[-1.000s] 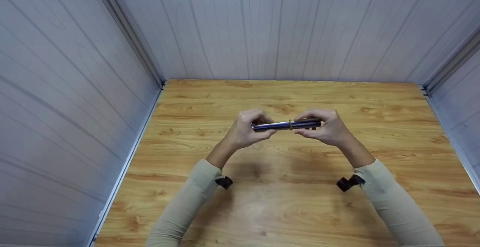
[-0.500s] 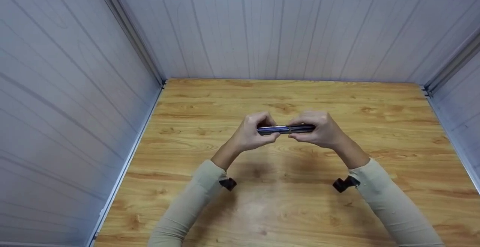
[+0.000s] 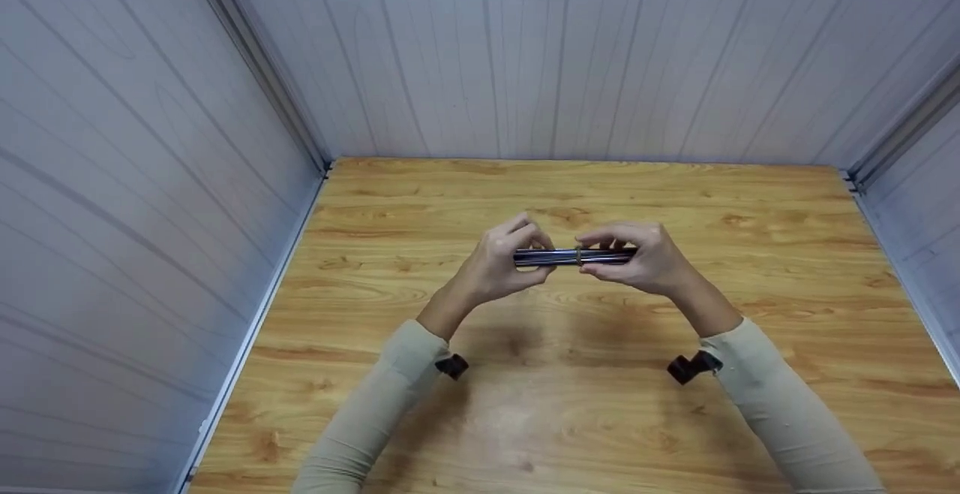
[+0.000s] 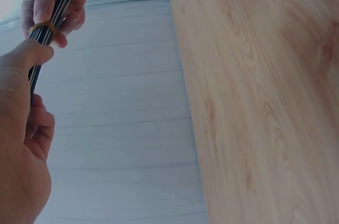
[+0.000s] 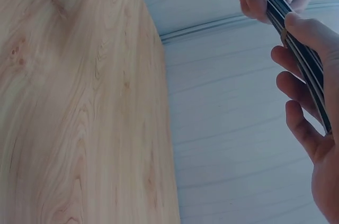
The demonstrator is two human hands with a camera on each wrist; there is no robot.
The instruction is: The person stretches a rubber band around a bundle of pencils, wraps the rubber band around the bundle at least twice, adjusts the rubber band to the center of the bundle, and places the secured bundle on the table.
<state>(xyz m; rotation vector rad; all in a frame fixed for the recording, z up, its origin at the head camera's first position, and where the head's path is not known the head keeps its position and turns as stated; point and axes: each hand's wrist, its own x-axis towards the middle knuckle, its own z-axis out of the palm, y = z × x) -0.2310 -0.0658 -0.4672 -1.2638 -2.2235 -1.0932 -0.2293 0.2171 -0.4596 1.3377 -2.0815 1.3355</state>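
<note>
In the head view, a slim bundle (image 3: 547, 257) of dark, shiny, striped layers is held level over the table by both hands. Around its middle runs a tan rubber band (image 3: 578, 255). My left hand (image 3: 495, 265) pinches the left end, thumb on the near side and fingers on the far side. The right end is in the grip of my right hand (image 3: 641, 261), its thumb and fingertips right by the band. Seen from the right wrist, the bundle (image 5: 310, 70) shows dark and pale lines along its length and a slight bend. The exact kind of thing in it I cannot tell.
A wood-grain table (image 3: 525, 411) spreads below the hands. Pale panelled walls (image 3: 517, 58) stand behind and at both sides. Small black cameras (image 3: 453, 366) are strapped at both wrists, over light sleeves (image 3: 795, 404).
The bundle was slightly tilted a second ago and now lies level. Both hands came a little closer together along it, and the fingers have shifted their hold around the band.
</note>
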